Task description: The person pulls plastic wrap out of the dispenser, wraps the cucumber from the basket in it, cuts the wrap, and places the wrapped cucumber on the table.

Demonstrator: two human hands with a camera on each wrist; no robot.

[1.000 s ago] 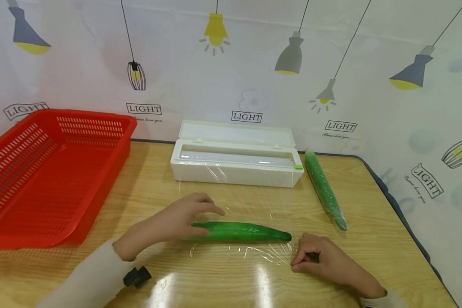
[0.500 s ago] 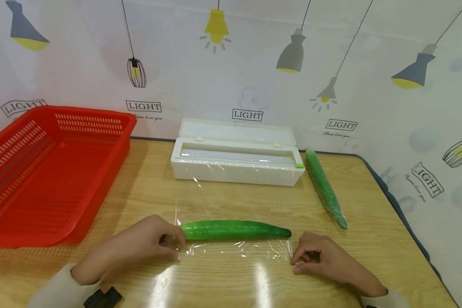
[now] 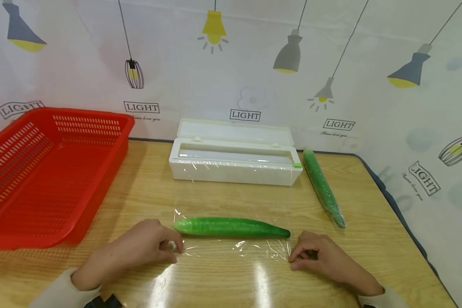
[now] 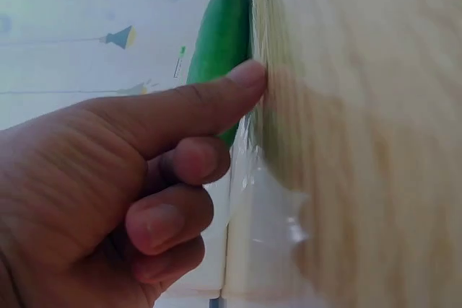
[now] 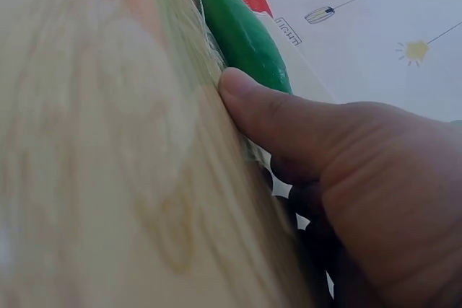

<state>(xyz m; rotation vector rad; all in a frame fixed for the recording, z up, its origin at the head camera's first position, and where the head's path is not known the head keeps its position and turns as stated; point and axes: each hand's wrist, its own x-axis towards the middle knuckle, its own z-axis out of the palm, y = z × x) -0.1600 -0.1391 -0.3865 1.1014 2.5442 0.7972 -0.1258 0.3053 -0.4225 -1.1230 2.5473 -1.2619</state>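
Observation:
A green cucumber (image 3: 231,226) lies crosswise on a sheet of clear cling film (image 3: 235,201) over the table, its dark tip pointing right. My left hand (image 3: 146,244) pinches the film's near left corner between thumb and curled fingers, just below the cucumber's pale end. At the near right corner, my right hand (image 3: 323,256) pinches the film, which gathers in creases toward the fingertips. The film runs back to a white dispenser box (image 3: 235,172) with its lid raised and a roll inside. Both wrist views show the cucumber (image 4: 220,41) just beyond the thumb.
A second cucumber (image 3: 323,188), wrapped in film, lies at the right of the dispenser. On the left stands a red plastic basket (image 3: 100,192). A patterned curtain (image 3: 246,64) hangs behind the wooden table (image 3: 215,286).
My left hand has come off the cucumber's left end and moved left and toward me to the film's near left corner. The right hand has stayed at its corner.

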